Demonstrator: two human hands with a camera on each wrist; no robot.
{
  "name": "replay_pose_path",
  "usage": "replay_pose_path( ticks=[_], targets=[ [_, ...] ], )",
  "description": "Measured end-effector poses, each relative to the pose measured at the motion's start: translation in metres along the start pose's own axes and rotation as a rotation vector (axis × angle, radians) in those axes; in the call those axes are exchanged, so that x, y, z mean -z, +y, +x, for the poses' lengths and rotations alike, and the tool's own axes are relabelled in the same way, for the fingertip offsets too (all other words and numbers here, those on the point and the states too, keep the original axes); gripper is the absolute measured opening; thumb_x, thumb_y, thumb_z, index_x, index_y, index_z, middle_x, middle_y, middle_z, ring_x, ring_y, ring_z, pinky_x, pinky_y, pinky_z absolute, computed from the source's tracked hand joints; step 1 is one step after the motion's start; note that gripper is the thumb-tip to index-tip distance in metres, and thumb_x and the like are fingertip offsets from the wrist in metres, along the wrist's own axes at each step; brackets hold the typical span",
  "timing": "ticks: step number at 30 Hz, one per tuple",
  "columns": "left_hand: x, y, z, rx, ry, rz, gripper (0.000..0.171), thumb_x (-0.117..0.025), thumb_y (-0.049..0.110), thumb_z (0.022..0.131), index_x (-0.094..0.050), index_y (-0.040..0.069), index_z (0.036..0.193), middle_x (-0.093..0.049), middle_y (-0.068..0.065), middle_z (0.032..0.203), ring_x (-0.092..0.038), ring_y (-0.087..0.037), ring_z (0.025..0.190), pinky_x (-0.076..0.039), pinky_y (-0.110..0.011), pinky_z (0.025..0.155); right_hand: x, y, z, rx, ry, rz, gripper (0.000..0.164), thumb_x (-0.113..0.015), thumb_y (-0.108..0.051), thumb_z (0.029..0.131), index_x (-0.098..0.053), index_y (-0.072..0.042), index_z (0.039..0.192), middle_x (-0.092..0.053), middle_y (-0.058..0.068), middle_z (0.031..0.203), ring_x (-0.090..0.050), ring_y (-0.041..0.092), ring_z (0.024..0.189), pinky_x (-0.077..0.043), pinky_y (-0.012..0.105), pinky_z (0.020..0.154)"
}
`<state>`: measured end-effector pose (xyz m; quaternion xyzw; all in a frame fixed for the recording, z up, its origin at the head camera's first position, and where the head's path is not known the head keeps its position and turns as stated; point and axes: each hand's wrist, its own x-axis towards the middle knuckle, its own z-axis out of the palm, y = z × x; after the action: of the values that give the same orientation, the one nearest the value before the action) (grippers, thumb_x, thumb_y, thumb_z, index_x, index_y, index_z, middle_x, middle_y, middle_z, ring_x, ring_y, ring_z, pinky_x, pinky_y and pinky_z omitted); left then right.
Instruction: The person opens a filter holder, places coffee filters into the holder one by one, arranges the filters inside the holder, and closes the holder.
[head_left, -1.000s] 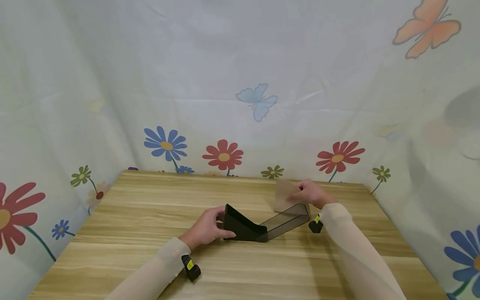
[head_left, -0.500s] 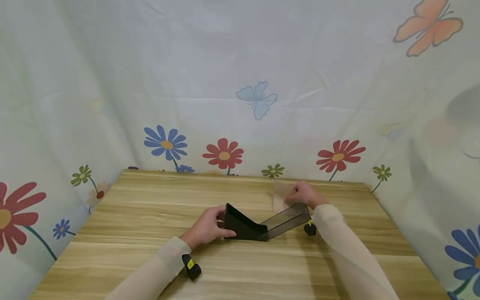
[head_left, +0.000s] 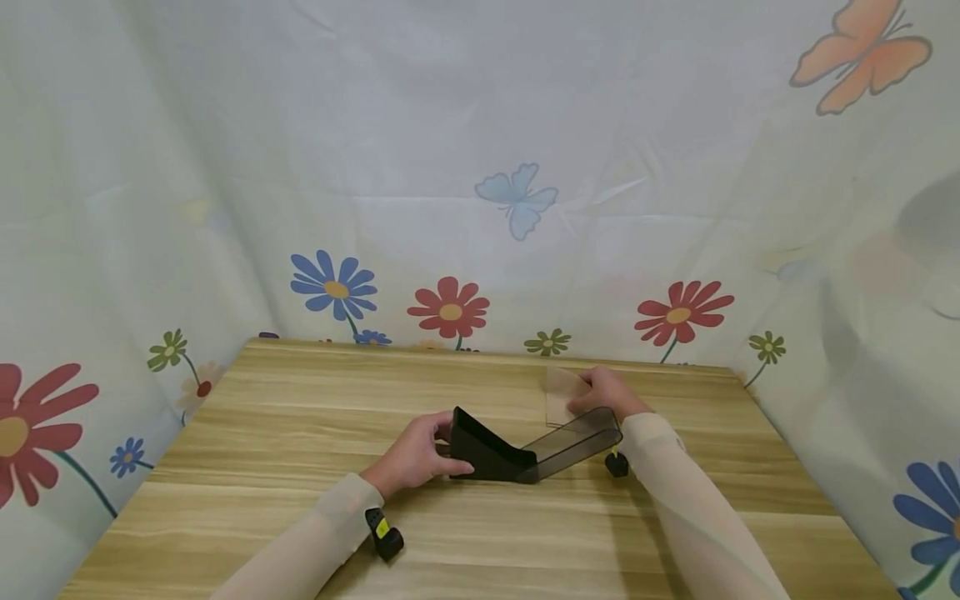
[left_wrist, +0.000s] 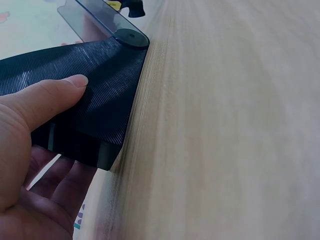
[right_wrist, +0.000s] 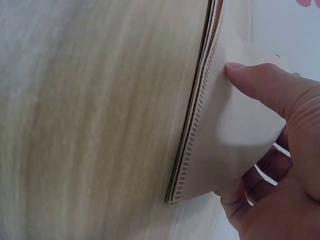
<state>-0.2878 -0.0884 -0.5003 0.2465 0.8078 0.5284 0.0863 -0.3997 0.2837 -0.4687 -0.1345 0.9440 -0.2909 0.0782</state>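
Observation:
My left hand (head_left: 412, 454) grips a black ridged filter box (head_left: 487, 450) by its tall end. Its thumb lies along the near side, and the other fingers go behind, as the left wrist view shows. The box's smoky see-through lid (head_left: 573, 442) is swung open on its hinge toward the right. Behind the lid, my right hand (head_left: 607, 393) pinches a thin stack of tan paper coffee filters (right_wrist: 225, 125), thumb on the near face. Their crimped edge stands low at the wooden tabletop in the right wrist view. The fingers behind the stack are partly hidden.
The wood-grain table (head_left: 315, 400) reaches back to a white curtain (head_left: 390, 167) printed with flowers and butterflies. Black wrist cameras sit on both wrists, the left one (head_left: 386, 537) close above the tabletop and the right one (head_left: 617, 463) just below the lid's far end.
My right hand has shifted a little left, and the coffee filters with it, slightly lower toward the tabletop. The left hand and the box have stayed in place.

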Motion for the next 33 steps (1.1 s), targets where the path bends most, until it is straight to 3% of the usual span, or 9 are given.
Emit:
replay_pose_path(
  ticks=[6, 13, 20, 23, 25, 28, 31, 32, 33],
  targets=[
    [0.000, 0.001, 0.000, 0.006, -0.001, -0.004, 0.041, -0.090, 0.026, 0.080, -0.067, 0.028, 0.114, -0.071, 0.003, 0.105, -0.069, -0.017, 0.097, -0.058, -0.031, 0.072, 0.003, -0.006, -0.003, 0.022, 0.012, -0.036, 0.029, -0.086, -0.018, 0.079, -0.068, 0.000, 0.091, -0.063, 0.006, 0.078, -0.051, 0.018, 0.069, -0.043, 0.032, 0.067],
    [-0.002, 0.003, -0.001, 0.003, 0.004, 0.001, 0.042, -0.090, 0.024, 0.079, -0.068, 0.023, 0.114, -0.072, 0.000, 0.104, -0.069, -0.015, 0.095, -0.057, -0.029, 0.070, 0.000, 0.000, -0.001, 0.031, -0.003, -0.095, 0.028, -0.085, -0.021, 0.083, -0.066, -0.002, 0.092, -0.052, 0.000, 0.073, -0.045, 0.016, 0.069, -0.037, 0.031, 0.064],
    [-0.002, 0.004, -0.001, 0.010, 0.014, -0.005, 0.041, -0.090, 0.021, 0.079, -0.068, 0.022, 0.114, -0.072, 0.000, 0.104, -0.068, -0.016, 0.096, -0.056, -0.028, 0.072, 0.000, -0.002, -0.002, 0.038, -0.013, -0.100, 0.034, -0.084, -0.020, 0.083, -0.061, 0.003, 0.091, -0.045, 0.003, 0.074, -0.042, 0.019, 0.070, -0.033, 0.032, 0.064],
    [-0.003, 0.004, -0.001, 0.006, 0.016, -0.002, 0.041, -0.090, 0.021, 0.079, -0.068, 0.021, 0.114, -0.072, -0.001, 0.104, -0.068, -0.016, 0.096, -0.056, -0.028, 0.073, 0.000, -0.003, -0.003, -0.002, -0.008, -0.112, 0.038, -0.084, -0.023, 0.085, -0.063, 0.005, 0.101, -0.055, 0.011, 0.085, -0.051, 0.024, 0.081, -0.042, 0.036, 0.072],
    [-0.003, 0.004, -0.002, 0.004, 0.013, -0.006, 0.041, -0.090, 0.022, 0.079, -0.068, 0.022, 0.114, -0.072, 0.000, 0.105, -0.068, -0.016, 0.097, -0.056, -0.028, 0.074, 0.000, -0.004, -0.005, -0.015, -0.002, -0.118, 0.045, -0.082, -0.024, 0.087, -0.065, 0.007, 0.114, -0.065, 0.021, 0.103, -0.060, 0.032, 0.095, -0.051, 0.044, 0.084],
    [-0.003, 0.004, -0.002, 0.004, 0.008, -0.007, 0.041, -0.090, 0.024, 0.079, -0.068, 0.023, 0.114, -0.072, 0.000, 0.105, -0.068, -0.016, 0.097, -0.057, -0.028, 0.076, 0.002, -0.006, -0.006, -0.044, 0.008, -0.111, 0.060, -0.079, -0.026, 0.090, -0.059, 0.012, 0.132, -0.061, 0.032, 0.131, -0.060, 0.042, 0.120, -0.049, 0.055, 0.103],
    [-0.003, 0.002, -0.001, 0.003, 0.009, 0.001, 0.042, -0.090, 0.025, 0.079, -0.068, 0.024, 0.115, -0.071, 0.001, 0.105, -0.068, -0.015, 0.096, -0.057, -0.028, 0.075, 0.004, -0.011, -0.007, -0.088, 0.014, -0.082, 0.064, -0.078, -0.029, 0.089, -0.057, 0.013, 0.133, -0.060, 0.032, 0.133, -0.060, 0.043, 0.122, -0.049, 0.055, 0.103],
    [-0.003, 0.001, -0.001, 0.002, 0.011, 0.004, 0.042, -0.090, 0.025, 0.079, -0.068, 0.024, 0.115, -0.071, 0.001, 0.105, -0.068, -0.014, 0.096, -0.056, -0.028, 0.075, 0.005, -0.013, -0.008, -0.103, 0.017, -0.083, 0.064, -0.079, -0.031, 0.089, -0.059, 0.012, 0.131, -0.063, 0.030, 0.130, -0.062, 0.041, 0.118, -0.051, 0.054, 0.100],
    [-0.003, 0.001, -0.001, -0.002, 0.010, 0.004, 0.041, -0.090, 0.025, 0.079, -0.068, 0.024, 0.114, -0.071, 0.001, 0.105, -0.068, -0.014, 0.096, -0.056, -0.028, 0.076, 0.007, -0.015, -0.008, -0.122, 0.010, -0.079, 0.057, -0.080, -0.033, 0.087, -0.064, 0.011, 0.120, -0.067, 0.027, 0.115, -0.065, 0.037, 0.104, -0.055, 0.049, 0.091]
  ],
)
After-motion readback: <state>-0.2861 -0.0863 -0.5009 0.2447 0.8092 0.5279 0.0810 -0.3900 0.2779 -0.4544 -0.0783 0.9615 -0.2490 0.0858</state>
